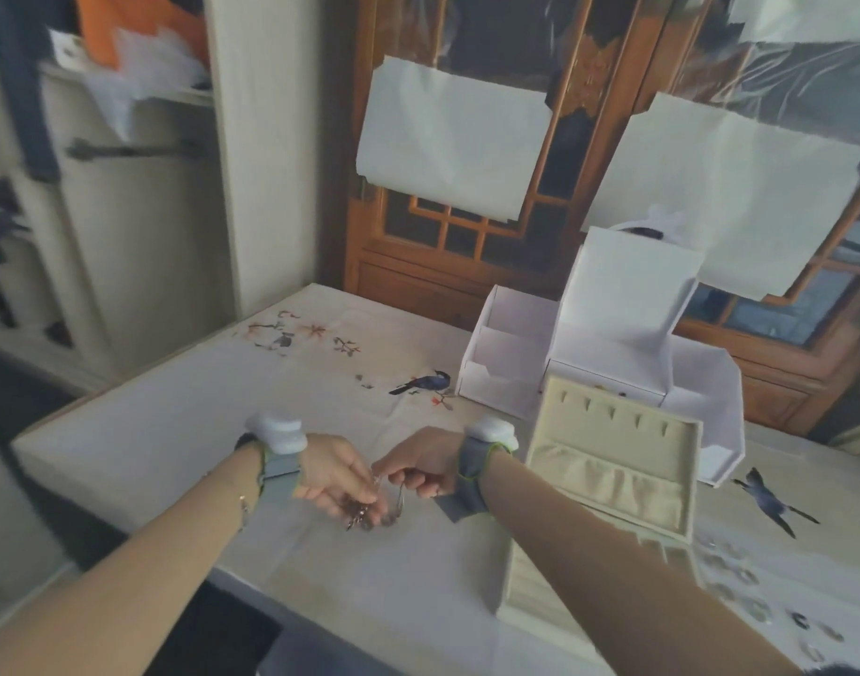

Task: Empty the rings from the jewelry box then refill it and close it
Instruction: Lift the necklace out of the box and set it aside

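Observation:
A beige velvet jewelry box (pixel 613 485) stands open on the table at the right, its lid upright and its ring tray partly hidden behind my right forearm. My left hand (pixel 332 473) is cupped palm up over the table's middle and holds a small heap of jewelry (pixel 362 512). My right hand (pixel 418 468) is beside it and pinches a thin ring or hoop (pixel 399 497) at the edge of that heap. Several rings (pixel 740 578) lie scattered on the cloth to the right of the box; they are blurred.
A white organizer (pixel 608 344) with an upright lid and open compartments stands behind the jewelry box. The table (pixel 223 431) has a pale cloth with painted birds and flowers. A wooden lattice door covered with white paper rises behind it, and a cabinet stands at the left.

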The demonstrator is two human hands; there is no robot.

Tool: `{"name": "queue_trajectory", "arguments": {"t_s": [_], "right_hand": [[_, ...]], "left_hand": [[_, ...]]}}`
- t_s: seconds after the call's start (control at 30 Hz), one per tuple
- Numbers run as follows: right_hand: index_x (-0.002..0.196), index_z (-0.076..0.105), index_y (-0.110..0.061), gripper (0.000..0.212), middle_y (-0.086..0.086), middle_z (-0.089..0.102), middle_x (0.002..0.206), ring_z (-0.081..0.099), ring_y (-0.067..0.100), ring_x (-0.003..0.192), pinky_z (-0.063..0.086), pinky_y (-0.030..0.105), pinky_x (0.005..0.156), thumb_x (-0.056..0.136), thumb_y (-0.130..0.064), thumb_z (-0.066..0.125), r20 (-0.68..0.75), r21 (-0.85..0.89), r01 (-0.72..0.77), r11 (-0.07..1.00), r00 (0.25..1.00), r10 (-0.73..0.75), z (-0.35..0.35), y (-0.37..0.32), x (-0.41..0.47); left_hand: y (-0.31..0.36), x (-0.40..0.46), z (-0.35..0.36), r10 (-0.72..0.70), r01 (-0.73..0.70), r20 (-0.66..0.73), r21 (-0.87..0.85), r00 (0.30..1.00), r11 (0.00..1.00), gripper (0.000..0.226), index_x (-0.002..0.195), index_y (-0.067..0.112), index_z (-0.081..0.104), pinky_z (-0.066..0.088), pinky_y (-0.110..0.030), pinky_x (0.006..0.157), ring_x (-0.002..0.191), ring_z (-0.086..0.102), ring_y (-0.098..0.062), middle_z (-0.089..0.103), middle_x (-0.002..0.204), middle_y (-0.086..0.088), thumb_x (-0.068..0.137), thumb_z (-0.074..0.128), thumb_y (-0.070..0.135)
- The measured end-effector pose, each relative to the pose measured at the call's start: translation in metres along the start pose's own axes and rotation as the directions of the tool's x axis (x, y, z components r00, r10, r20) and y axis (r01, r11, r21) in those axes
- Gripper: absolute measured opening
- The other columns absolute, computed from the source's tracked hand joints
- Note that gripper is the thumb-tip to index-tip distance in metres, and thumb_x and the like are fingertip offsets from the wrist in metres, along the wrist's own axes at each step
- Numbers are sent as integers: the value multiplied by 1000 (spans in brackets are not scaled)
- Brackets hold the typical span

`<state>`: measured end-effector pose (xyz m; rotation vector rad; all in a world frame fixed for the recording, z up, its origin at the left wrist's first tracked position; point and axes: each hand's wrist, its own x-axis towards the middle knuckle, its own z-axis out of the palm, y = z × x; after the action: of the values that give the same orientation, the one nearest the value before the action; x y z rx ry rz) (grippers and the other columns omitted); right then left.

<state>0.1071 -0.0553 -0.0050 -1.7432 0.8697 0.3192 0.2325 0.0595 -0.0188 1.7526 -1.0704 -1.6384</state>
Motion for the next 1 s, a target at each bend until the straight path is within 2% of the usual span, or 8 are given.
{"name": "queue_trajectory", "arguments": {"t_s": [0.13,0.27,0.4,0.6,0.7,0.83,0.93,1.0], "right_hand": [[59,47,-16,32,-5,40,42,28,7,34,21,14,36,83,-22,69,29,-157,-24,987,999,29,11,-8,17],[63,47,-15,29,2,36,59,27,11,48,23,19,46,84,-18,67,34,-210,-33,977,999,41,16,-7,30],[60,45,-17,31,1,35,59,25,12,49,21,19,43,81,-15,66,67,-199,-24,980,997,38,18,-4,43],[61,46,-17,27,1,38,62,26,12,50,20,22,47,80,-18,65,64,-207,-17,978,997,31,12,2,58],[65,50,-15,23,3,41,63,29,14,51,23,22,47,81,-20,65,44,-224,-12,974,999,23,3,1,60],[67,54,-12,17,4,45,62,32,14,50,25,21,46,82,-15,61,-13,-180,9,984,1000,-11,-18,-3,65],[86,65,-8,10,3,49,65,38,14,51,32,22,48,87,-12,56,-73,-318,65,946,993,-93,-36,-14,67],[110,66,-8,26,0,52,66,44,12,54,39,18,50,90,-3,51,-89,-421,106,901,984,-157,-48,-19,70]], "left_hand": [[-9,-3,-4,-45,51,-49,131,998,990,15,98,6,71,50,-11,66,85,67,-10,74,81,5,90,59,10],[-13,-2,-9,-47,53,-31,235,998,970,12,89,13,76,52,-23,91,93,65,-12,76,90,1,87,64,11],[-14,3,-9,-40,77,-108,359,993,930,24,104,9,73,50,-11,69,72,64,-2,75,87,4,80,72,15],[-14,5,-9,-29,77,-114,437,993,896,26,108,9,71,49,-10,65,75,60,-3,69,84,4,82,70,12],[-16,7,-8,-14,85,-148,491,989,867,25,105,13,72,46,-12,64,58,57,7,66,66,20,80,71,13],[-17,12,-7,-17,100,-179,466,984,879,27,103,8,72,47,-9,58,64,59,-6,65,74,6,76,74,8],[-12,18,-6,-54,132,-159,535,986,834,29,105,4,70,49,-9,56,61,57,-8,63,72,4,76,75,7],[-9,20,-5,-71,153,-163,573,984,805,29,104,4,70,50,-12,61,59,56,-8,62,70,4,75,75,7]]}}
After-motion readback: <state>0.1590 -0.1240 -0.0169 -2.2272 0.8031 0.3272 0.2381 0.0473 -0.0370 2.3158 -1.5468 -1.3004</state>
